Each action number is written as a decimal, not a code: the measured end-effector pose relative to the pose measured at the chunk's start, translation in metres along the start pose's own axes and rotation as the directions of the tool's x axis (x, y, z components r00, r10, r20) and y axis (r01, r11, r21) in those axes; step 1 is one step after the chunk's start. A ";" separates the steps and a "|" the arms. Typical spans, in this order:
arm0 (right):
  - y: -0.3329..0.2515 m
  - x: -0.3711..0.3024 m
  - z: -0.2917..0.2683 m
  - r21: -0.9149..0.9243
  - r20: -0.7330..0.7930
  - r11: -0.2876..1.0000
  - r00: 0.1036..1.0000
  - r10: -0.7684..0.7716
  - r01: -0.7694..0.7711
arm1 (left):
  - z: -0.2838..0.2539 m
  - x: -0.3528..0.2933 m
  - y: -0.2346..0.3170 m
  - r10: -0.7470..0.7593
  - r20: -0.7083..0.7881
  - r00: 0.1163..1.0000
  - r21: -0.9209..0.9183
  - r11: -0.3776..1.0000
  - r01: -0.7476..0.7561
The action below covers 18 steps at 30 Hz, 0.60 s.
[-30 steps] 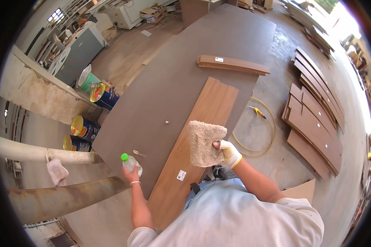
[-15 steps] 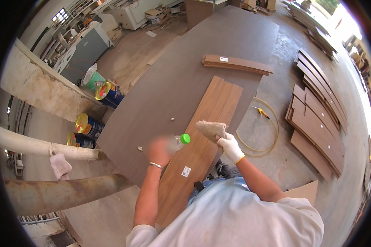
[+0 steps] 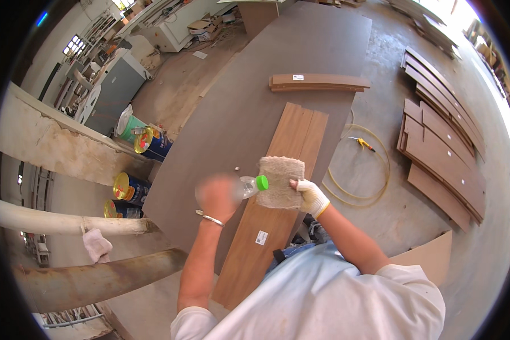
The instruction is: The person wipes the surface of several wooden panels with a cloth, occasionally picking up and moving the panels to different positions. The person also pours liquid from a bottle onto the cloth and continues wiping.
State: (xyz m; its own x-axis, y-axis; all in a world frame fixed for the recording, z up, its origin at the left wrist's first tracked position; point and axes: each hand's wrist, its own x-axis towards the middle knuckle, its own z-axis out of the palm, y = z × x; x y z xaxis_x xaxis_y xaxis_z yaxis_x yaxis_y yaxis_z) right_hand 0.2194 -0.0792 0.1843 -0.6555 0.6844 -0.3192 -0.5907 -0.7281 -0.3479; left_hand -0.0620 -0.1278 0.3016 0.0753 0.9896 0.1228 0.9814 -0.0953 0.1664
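Your left hand (image 3: 216, 198) holds a clear bottle (image 3: 247, 187), though blur hides your fingers. The bottle is tipped sideways above the big table (image 3: 209, 136), its long way going left to right. Its green cap (image 3: 262, 182) points right, at the left edge of the fuzzy cloth (image 3: 280, 182). Your right hand (image 3: 311, 198) pinches that cloth over long brown boards (image 3: 301, 133). A yellow hose (image 3: 388, 170) loops on the grey floor (image 3: 374, 116).

The pad (image 3: 280, 182) is over planks (image 3: 294, 135) on the table (image 3: 226, 113), bottle (image 3: 248, 187) at its left edge.
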 end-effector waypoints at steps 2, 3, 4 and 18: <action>0.008 0.003 0.011 0.118 0.033 0.990 0.996 0.077 -0.080 | -0.004 0.002 0.004 0.010 0.004 1.000 0.058 0.998 -0.011; 0.010 0.003 0.012 0.174 0.053 0.977 0.992 0.113 -0.121 | -0.005 0.004 0.005 0.016 0.005 1.000 0.085 0.996 -0.016; 0.016 0.002 0.013 0.159 0.073 0.981 0.993 0.096 -0.107 | -0.006 0.004 0.004 0.018 0.000 1.000 0.135 0.991 -0.018; 0.020 0.003 0.026 0.145 -0.043 0.989 0.999 0.007 -0.001 | -0.016 0.015 0.017 0.113 0.049 0.992 0.263 0.957 -0.122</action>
State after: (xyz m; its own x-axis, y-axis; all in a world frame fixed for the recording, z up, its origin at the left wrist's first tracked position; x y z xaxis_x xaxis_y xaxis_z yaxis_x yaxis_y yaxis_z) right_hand 0.1938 -0.0923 0.1992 -0.6387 0.6803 -0.3594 -0.6523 -0.7265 -0.2160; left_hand -0.0473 -0.1168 0.3220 0.1944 0.9765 0.0928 0.9764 -0.1836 -0.1136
